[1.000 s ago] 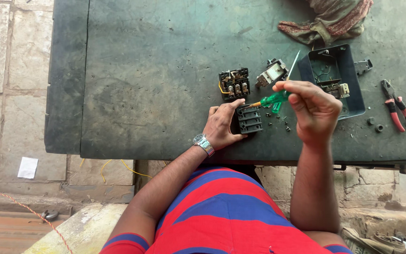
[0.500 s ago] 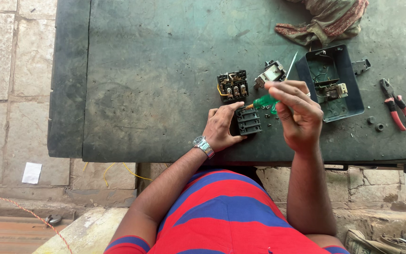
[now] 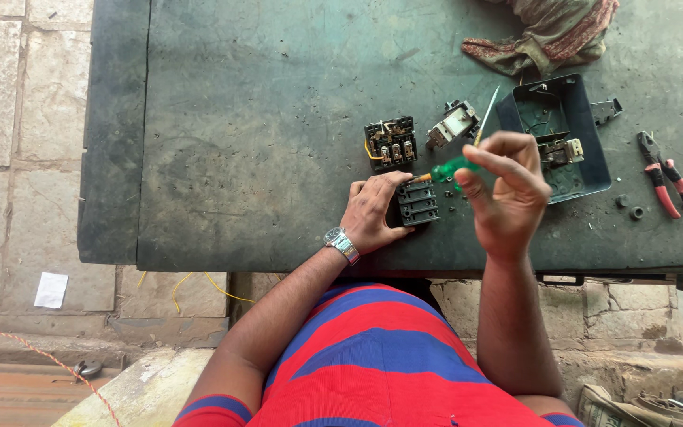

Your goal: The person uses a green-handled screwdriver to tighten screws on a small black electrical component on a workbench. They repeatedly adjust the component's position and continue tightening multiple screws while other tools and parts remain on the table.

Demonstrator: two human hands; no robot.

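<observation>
My left hand (image 3: pixel 373 210) rests on the dark green table (image 3: pixel 262 142) and grips the left side of a small black switch block (image 3: pixel 418 203). My right hand (image 3: pixel 507 190) is raised just right of the block, fingers closed around a green-handled screwdriver (image 3: pixel 454 168). The screwdriver's metal shaft points up and away, towards a grey switch part (image 3: pixel 454 123). A black terminal block with brass contacts (image 3: pixel 390 143) lies just beyond my left hand. A watch sits on my left wrist.
An open dark metal box (image 3: pixel 559 134) with a fitting inside lies right of my right hand. Red-handled pliers (image 3: pixel 667 182) and two small nuts (image 3: pixel 628 207) lie further right. A crumpled cloth (image 3: pixel 551 32) sits at the far edge. Stone paving lies left of the table.
My right hand has lifted and shifted slightly, turning the screwdriver so its shaft now points up and away. My left hand has stayed on the black block.
</observation>
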